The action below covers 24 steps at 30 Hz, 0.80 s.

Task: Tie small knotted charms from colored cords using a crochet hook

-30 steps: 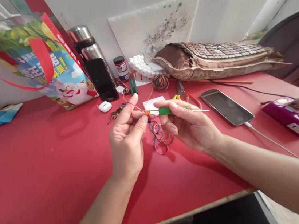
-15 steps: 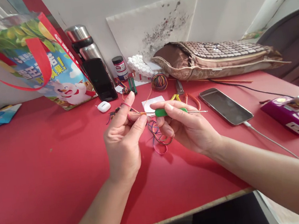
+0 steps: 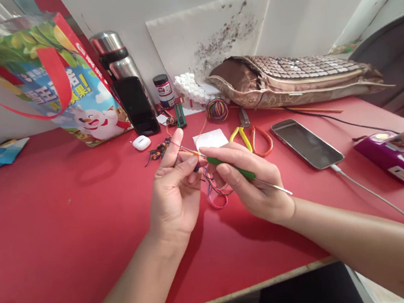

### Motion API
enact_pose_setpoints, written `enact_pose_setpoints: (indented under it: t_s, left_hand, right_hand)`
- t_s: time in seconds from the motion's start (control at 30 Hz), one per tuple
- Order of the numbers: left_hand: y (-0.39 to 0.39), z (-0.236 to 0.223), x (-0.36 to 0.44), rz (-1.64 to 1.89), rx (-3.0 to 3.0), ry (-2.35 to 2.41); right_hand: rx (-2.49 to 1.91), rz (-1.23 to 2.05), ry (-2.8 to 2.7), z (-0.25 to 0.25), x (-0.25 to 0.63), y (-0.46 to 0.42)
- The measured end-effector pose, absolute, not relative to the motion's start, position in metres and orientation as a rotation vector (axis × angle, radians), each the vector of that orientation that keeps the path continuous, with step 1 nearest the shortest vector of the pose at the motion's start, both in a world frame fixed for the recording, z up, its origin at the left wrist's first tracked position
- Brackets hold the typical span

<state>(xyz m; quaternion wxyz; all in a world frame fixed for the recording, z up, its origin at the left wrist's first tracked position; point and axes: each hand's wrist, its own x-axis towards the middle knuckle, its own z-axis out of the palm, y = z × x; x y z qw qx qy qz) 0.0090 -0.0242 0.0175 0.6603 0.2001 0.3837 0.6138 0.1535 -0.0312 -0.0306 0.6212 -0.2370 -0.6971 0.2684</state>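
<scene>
My right hand (image 3: 252,179) is closed around a crochet hook with a green grip (image 3: 243,168); its metal shaft sticks out past the palm at lower right. The other tip reaches the small crocheted piece (image 3: 196,161), orange and dark, pinched by my left hand (image 3: 175,187). A thin strand loops over the raised left index finger. Below the fingers, loose multicoloured yarn (image 3: 219,200) hangs or lies on the red table; I cannot tell which. A multicoloured yarn ball (image 3: 216,110) sits behind, with a strand running from it toward my hands. A dark braided piece (image 3: 159,150) lies beside my left hand.
Pliers (image 3: 261,141) and a phone (image 3: 307,143) on a cable lie to the right, near a purple power strip (image 3: 398,156). A white earbud case (image 3: 142,142), upright phone (image 3: 136,105), steel flask (image 3: 120,58) and printed bag (image 3: 79,98) stand left. A sequined bag (image 3: 296,77) lies behind.
My right hand has tilted the hook, so its rear end points lower. My left hand has turned, showing more palm, and the crocheted piece has turned with it.
</scene>
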Motion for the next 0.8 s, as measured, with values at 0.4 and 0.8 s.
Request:
enact_pose_setpoints:
  t_s: [0.4, 0.8]
  left_hand:
    - [-0.026, 0.009, 0.013, 1.426, 0.547, 0.760]
    - [-0.021, 0.017, -0.003, 1.245, 0.562, 0.646]
  right_hand:
    - [-0.639, 0.329, -1.720, -0.029, 0.155, -0.030]
    - [-0.420, 0.757, -1.629, -0.020, 0.164, -0.025]
